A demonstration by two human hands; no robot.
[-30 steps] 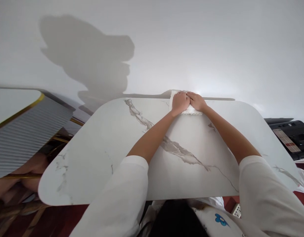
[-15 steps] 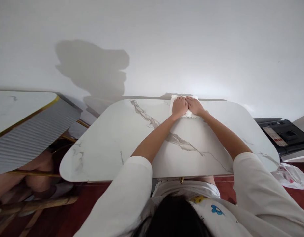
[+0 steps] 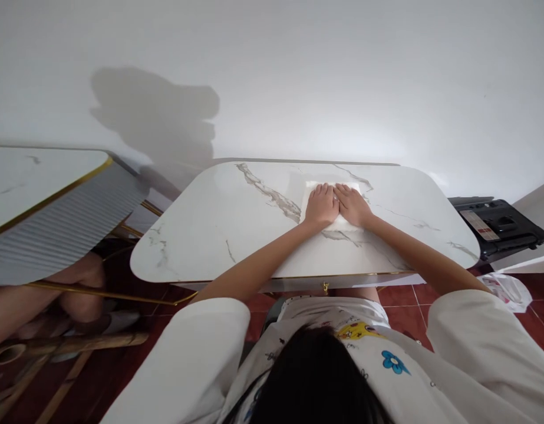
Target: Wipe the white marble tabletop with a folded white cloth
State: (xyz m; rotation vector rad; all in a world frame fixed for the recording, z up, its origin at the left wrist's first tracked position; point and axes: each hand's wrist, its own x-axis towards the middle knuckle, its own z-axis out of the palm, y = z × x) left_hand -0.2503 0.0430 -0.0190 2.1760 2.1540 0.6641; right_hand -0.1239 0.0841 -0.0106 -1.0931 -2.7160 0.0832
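Note:
A folded white cloth (image 3: pixel 313 187) lies flat on the white marble-patterned tabletop (image 3: pixel 201 224), right of its middle. My left hand (image 3: pixel 322 206) rests palm down on the cloth, fingers stretched forward. Beside it my right hand (image 3: pixel 352 205) presses on the same cloth, its fingers angled in so that both hands touch. Cloth edges show past the fingertips and around both hands. What lies beneath the palms is hidden.
Behind the table rises a white wall (image 3: pixel 298 88). At left stands another table with a ribbed grey side (image 3: pixel 72 218), with a person's legs (image 3: pixel 83 294) below. On the right are a black case (image 3: pixel 501 227) and a clear plastic bag (image 3: pixel 508 291).
Both hands have drawn the cloth back from the table's far edge toward me, staying flat on it. The camera view has shifted slightly, so more of the table's front shows.

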